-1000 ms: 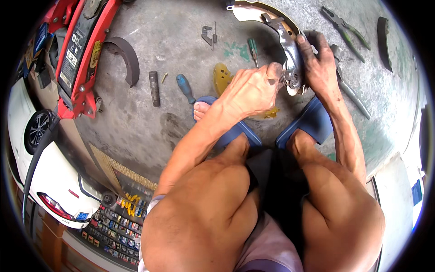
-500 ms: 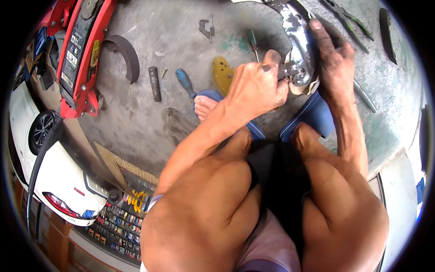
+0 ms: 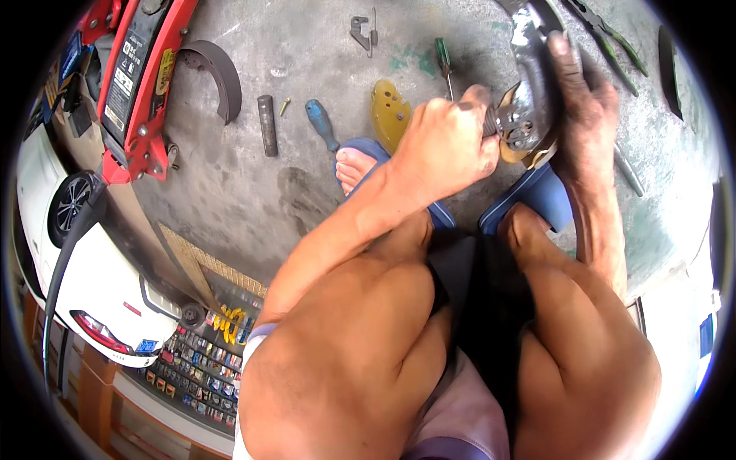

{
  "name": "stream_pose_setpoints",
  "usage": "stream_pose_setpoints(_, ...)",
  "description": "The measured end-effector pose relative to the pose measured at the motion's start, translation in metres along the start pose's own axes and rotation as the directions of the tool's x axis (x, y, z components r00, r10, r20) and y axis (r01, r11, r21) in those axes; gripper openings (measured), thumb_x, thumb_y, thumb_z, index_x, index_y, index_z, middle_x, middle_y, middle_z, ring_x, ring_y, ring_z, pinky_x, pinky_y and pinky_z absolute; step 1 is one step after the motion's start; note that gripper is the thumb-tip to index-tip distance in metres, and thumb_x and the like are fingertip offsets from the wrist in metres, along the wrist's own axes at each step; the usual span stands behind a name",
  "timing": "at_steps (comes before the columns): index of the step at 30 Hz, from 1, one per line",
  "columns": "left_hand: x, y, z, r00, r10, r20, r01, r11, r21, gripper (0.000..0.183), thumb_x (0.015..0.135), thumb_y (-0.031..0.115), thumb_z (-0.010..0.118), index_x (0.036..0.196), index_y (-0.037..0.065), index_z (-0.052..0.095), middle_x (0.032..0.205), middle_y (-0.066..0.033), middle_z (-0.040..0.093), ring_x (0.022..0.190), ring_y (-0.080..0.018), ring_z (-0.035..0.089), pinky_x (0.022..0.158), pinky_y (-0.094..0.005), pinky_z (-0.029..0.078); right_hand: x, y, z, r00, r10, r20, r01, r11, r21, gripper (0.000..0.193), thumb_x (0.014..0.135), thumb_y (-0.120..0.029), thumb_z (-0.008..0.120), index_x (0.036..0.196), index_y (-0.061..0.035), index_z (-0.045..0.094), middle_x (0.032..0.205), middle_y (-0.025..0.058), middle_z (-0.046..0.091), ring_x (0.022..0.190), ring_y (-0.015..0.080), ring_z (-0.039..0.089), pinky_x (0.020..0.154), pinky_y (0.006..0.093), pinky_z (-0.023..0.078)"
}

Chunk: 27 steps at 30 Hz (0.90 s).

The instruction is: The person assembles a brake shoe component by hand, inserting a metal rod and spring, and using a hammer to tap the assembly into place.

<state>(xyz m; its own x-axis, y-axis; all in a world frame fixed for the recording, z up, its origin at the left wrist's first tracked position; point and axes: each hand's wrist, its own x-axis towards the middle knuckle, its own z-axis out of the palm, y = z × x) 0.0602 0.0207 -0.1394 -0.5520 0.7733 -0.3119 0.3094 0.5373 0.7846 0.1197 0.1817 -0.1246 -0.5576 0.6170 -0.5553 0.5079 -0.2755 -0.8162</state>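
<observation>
My right hand (image 3: 586, 115) is closed around a shiny, greasy curved brake shoe (image 3: 537, 84), thumb on its near face and fingers hidden behind. Against the shoe's lower end, my left hand (image 3: 452, 142) is clenched on a dark ridged piece (image 3: 491, 123) that looks like a coil spring; most of it is hidden in the fist. A tan edge (image 3: 510, 152) shows under the shoe. Just beyond my left hand lie a yellow perforated plate (image 3: 389, 111) and a green-handled screwdriver (image 3: 443, 57).
On the concrete lie a blue-handled screwdriver (image 3: 320, 123), a metal tube (image 3: 267, 126), a small pin (image 3: 284, 106), a lever piece (image 3: 360, 32), pliers (image 3: 606, 42), a rod (image 3: 629, 170) and curved brake shoes (image 3: 222, 77). A red floor jack (image 3: 146, 92) stands at left.
The view has shifted slightly. Both hands have come a little nearer with the brake shoe, which is turned somewhat, showing more of the tan edge below it. Both grips look unchanged.
</observation>
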Motion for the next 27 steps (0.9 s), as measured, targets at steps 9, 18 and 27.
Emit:
stream_pose_setpoints(9,0.005,0.000,0.001,0.982,-0.084,0.167,0.108,0.985,-0.138,0.026,0.070,0.007,0.060,0.088,-0.011,0.061,0.068,-0.0308,0.060,0.069,-0.0452,0.065,0.065,-0.0473,0.053,-0.014,-0.002,-0.002,0.989,-0.099,-0.106,0.094,0.994,-0.058,0.044,0.097,-0.034,0.067,0.115,0.0057,0.067,0.098,0.0109,0.070,0.085,0.0130,0.063,0.080,0.0259,0.050)
stream_pose_setpoints(18,0.002,0.005,-0.005,0.953,-0.152,0.263,0.198,0.968,-0.157,0.022,0.071,0.008,0.061,0.081,-0.011,0.057,0.068,-0.0297,0.061,0.070,-0.0460,0.065,0.065,-0.0474,0.053,-0.014,0.016,-0.003,0.979,-0.125,-0.164,0.141,0.986,0.093,0.041,0.097,-0.029,0.069,0.119,0.0047,0.064,0.098,0.0090,0.070,0.083,0.0129,0.065,0.072,0.0249,0.052)
stream_pose_setpoints(27,0.001,0.006,0.008,0.990,-0.045,0.135,0.072,0.977,-0.203,0.024,0.070,0.006,0.061,0.088,-0.010,0.057,0.066,-0.0298,0.059,0.070,-0.0461,0.065,0.065,-0.0473,0.053,-0.012,0.008,-0.006,0.971,-0.156,-0.180,0.182,0.974,0.139,0.048,0.096,-0.038,0.067,0.115,0.0053,0.065,0.101,0.0100,0.068,0.087,0.0142,0.063,0.080,0.0243,0.050)
